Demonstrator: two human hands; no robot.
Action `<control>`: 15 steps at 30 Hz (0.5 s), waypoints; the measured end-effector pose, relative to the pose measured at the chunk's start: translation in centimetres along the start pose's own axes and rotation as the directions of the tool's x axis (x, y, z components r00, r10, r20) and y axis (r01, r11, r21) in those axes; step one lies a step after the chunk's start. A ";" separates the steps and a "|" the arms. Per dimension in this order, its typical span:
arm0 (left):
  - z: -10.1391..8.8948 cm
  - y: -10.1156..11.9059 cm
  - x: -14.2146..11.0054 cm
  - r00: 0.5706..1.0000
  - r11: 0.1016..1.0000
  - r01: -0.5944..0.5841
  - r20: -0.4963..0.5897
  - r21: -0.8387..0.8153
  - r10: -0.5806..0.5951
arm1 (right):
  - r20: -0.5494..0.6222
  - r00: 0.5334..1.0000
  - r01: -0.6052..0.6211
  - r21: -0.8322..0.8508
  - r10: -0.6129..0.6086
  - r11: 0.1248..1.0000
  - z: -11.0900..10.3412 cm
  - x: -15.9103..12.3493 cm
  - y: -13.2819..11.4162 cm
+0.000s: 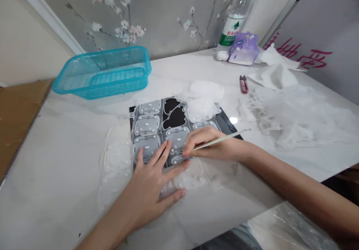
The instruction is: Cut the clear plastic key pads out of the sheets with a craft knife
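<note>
A translucent sheet of molded rounded shapes with small white dots [146,124] lies partly on a black board [177,117] on the table. My left hand [151,179] rests on this sheet with its fingers spread, pressing near its lower middle. My right hand [210,143] is closed around a thin pale stick tool [217,140], slanted with its rear end up to the right. The tool's working tip is hidden by my fingers, close to the sheet. At the top of the sheet two shapes are cut away, so the black shows through.
A blue plastic basket [103,76] stands at the back left. Soft white pieces [202,94] are heaped at the sheet's far edge. To the right are small red thread snips [244,84], white scraps [303,119], a purple tissue pack [244,48] and a water bottle [231,29].
</note>
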State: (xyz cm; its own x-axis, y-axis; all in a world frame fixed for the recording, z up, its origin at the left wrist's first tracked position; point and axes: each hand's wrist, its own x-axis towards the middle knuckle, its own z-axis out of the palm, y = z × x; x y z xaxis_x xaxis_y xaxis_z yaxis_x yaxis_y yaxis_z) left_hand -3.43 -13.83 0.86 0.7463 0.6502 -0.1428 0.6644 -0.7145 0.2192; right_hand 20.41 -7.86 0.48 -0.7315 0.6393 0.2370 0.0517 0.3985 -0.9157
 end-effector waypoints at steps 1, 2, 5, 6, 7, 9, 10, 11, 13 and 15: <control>0.0 0.0 0.0 1.000 1.000 -0.002 -0.001 0.000 0.002 | 0.041 0.999 -0.021 -0.008 0.021 1.000 -0.5 -0.1 -0.3; 0.0 0.0 0.0 1.000 1.000 -0.003 0.000 0.003 0.003 | 0.072 0.995 -0.060 -0.021 0.061 0.998 -1.1 -0.2 -0.7; 0.0 0.1 0.0 1.000 1.000 -0.004 -0.001 0.014 0.004 | 0.083 0.974 -0.205 -0.060 0.210 0.977 -2.7 -0.6 -1.6; 0.0 0.1 0.0 1.000 1.000 -0.004 0.000 0.016 0.004 | 0.076 0.966 -0.241 -0.060 0.245 0.969 -3.1 -0.7 -1.8; 0.0 0.1 0.0 1.000 1.000 -0.002 0.000 0.016 0.002 | 0.072 0.960 -0.265 -0.055 0.269 0.963 -3.2 -0.8 -1.9; 0.0 0.1 0.0 1.000 1.000 0.001 -0.003 0.009 -0.001 | 0.056 0.956 -0.287 -0.031 0.289 0.957 -3.1 -0.8 -1.7; 0.0 0.1 0.0 1.000 1.000 0.003 -0.005 0.004 -0.003 | 0.039 0.956 -0.290 -0.016 0.290 0.957 -2.8 -0.8 -1.5; 0.0 0.1 0.0 1.000 1.000 0.005 -0.010 0.001 -0.005 | 0.018 0.958 -0.286 -0.001 0.286 0.958 -2.5 -0.8 -1.3; 0.1 0.0 0.0 1.000 1.000 0.005 -0.021 0.004 -0.005 | -0.021 0.967 -0.255 0.016 0.255 0.967 -1.8 -0.7 -0.8; 0.2 -0.3 -0.1 0.999 1.000 0.001 -0.035 0.018 0.000 | -0.040 0.976 -0.213 0.012 0.213 0.977 -1.4 -0.7 -0.4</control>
State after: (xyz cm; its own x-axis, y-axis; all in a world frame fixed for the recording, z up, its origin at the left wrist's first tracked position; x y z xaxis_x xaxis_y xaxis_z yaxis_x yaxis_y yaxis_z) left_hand -3.64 -13.72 0.64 0.7441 0.6591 -0.1091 0.6658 -0.7182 0.2021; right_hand 21.86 -7.60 1.15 -0.6760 0.7353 0.0488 0.1981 0.2450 -0.9491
